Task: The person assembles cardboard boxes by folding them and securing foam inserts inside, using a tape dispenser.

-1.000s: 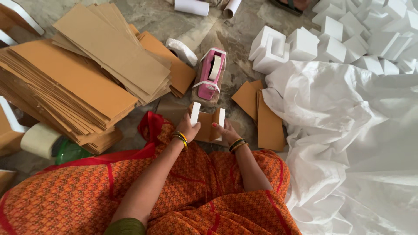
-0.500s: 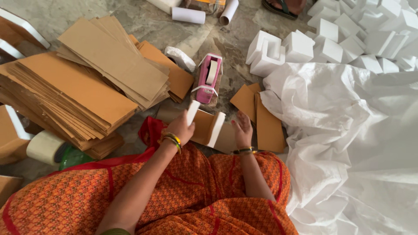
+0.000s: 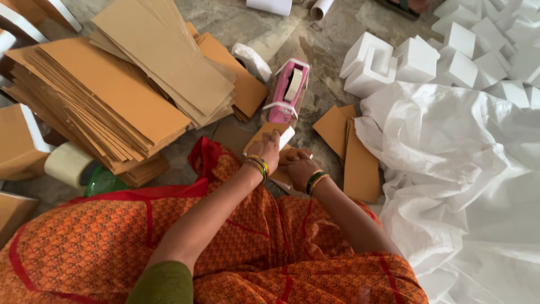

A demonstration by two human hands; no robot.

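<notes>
I see my left hand point(image 3: 269, 147) just below the pink tape dispenser point(image 3: 287, 90), fingers pinched on the white edge of a small brown cardboard box point(image 3: 270, 135). My right hand point(image 3: 298, 169) sits lower right of the dispenser, fingers closed against the same box. Flat cardboard sheets point(image 3: 129, 84) are stacked left of the dispenser, white foam blocks point(image 3: 416, 56) to its right.

A small flat brown cardboard piece with a white edge flap point(image 3: 275, 141) lies low over the stone floor, just in front of the orange-clad lap; its white flap tilts up toward the pink tape dispenser point(image 3: 288, 90) just beyond; its near end is hidden beneath the two hands pressing on it.
</notes>
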